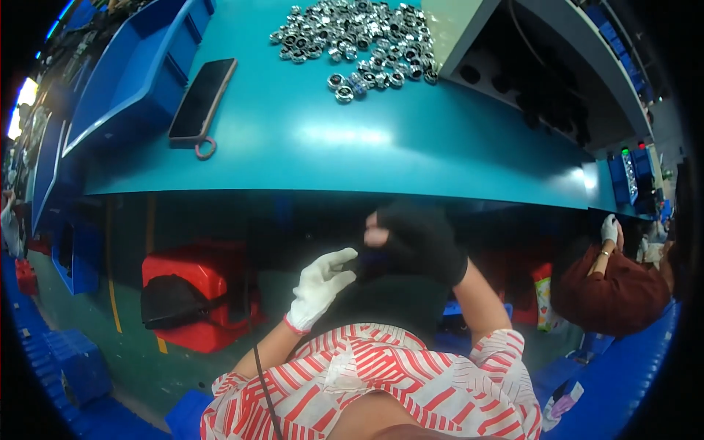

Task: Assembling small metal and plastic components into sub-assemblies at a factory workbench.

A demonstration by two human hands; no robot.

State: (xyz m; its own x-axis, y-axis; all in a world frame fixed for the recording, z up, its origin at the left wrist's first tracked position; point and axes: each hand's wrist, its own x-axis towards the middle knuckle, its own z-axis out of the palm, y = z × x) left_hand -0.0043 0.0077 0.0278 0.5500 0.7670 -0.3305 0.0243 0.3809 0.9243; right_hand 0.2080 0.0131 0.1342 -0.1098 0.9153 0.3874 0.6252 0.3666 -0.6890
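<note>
In front of my body, below the bench edge, my left hand (323,283) wears a white knit glove. Its fingers reach to the right, slightly bent, with the thumb apart from them and nothing plain between. My right hand (419,242), in a black glove that leaves the fingertips bare, is close by on the right. Motion smears its fingers, and its dark glove merges with the shadow, so any small thing there is hidden. On the teal bench (315,158), beyond my hands, lies a heap of shiny chrome round parts (359,40) with dark centres.
A phone (203,100) with a pink ring lies on the bench, beside a blue bin (139,77). A grey open-fronted housing (535,66) stands at right. Below left is a red stool (213,268) bearing a black bag (173,302). Another person (612,290) works at far right.
</note>
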